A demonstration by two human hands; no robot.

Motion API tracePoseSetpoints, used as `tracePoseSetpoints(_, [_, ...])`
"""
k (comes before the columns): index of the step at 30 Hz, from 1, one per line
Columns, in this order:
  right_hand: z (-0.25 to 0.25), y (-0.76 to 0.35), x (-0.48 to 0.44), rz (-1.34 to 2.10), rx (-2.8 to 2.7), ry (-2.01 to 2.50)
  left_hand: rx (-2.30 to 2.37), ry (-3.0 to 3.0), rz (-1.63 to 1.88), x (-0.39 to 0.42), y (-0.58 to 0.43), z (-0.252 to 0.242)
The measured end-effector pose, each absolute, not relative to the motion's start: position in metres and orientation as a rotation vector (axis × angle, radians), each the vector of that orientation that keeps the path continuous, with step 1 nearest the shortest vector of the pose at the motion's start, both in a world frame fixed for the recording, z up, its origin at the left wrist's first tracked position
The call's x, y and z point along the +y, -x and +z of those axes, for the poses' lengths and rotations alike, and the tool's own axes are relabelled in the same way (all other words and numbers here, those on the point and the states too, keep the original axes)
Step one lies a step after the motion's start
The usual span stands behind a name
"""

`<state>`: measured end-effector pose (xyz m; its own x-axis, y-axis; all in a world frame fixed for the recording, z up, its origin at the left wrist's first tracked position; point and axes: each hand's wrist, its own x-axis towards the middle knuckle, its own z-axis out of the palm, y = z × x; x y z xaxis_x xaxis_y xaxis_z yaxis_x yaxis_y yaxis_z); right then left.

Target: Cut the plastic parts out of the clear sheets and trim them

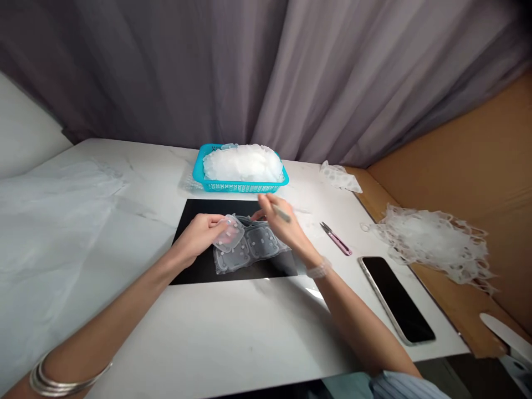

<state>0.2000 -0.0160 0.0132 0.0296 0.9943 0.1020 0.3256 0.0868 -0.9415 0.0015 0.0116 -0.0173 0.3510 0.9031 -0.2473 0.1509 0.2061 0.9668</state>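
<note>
On a black mat point(195, 271) lies a translucent, soft-looking sheet point(261, 242) with rounded-square shapes and small raised dots. My left hand point(202, 233) pinches one translucent rounded-square piece point(230, 235) at the left end of this sheet; I cannot tell whether the piece is fully separate. Across from it, my right hand point(279, 221) is closed around a slim, grey-green pen-like tool point(281, 213). Its working tip is hidden. The fingertips of that hand touch the far edge of the sheet.
Behind the mat stands a blue basket point(199, 173) heaped with translucent white pieces point(245, 163). To the right lie pink-handled thread snips point(336, 239), a phone point(397, 299) and a pile of lacy plastic offcuts point(436, 244). A white scrap point(341, 177) rests farther back. Clear plastic sheeting point(54, 221) covers the left side.
</note>
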Motion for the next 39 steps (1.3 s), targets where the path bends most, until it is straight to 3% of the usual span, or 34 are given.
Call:
tracePoseSetpoints(5, [-0.015,-0.180,0.020,1.251,-1.394,1.241,1.211,-1.576,0.752,0.007,-0.007,-0.014])
tracePoseSetpoints(10, [-0.034,-0.179,0.027,0.722,-1.620,1.404,1.389,-2.093,0.864,-0.016,-0.009,-0.007])
tracePoseSetpoints(13, [-0.041,-0.186,0.025,0.593,-1.659,1.432,1.442,-2.177,1.047,-0.033,-0.004,-0.002])
tracePoseSetpoints(18, [-0.045,-0.189,0.021,0.515,-1.691,1.429,1.399,-1.637,1.394,-0.029,0.013,0.013])
tracePoseSetpoints(24, [-0.019,-0.189,0.018,0.434,-1.685,1.444,0.998,-0.966,1.216,-0.003,0.025,0.018])
tracePoseSetpoints(26, [-0.003,-0.188,0.014,0.521,-1.605,1.419,0.975,-0.894,1.170,-0.002,0.025,0.017])
tracePoseSetpoints(32, [0.019,-0.174,0.001,1.436,-1.267,1.041,0.960,-0.807,1.109,-0.006,0.020,0.016])
tracePoseSetpoints(39, [0.015,-0.171,0.001,1.513,-1.166,0.999,0.924,-0.820,1.060,-0.007,0.021,0.014])
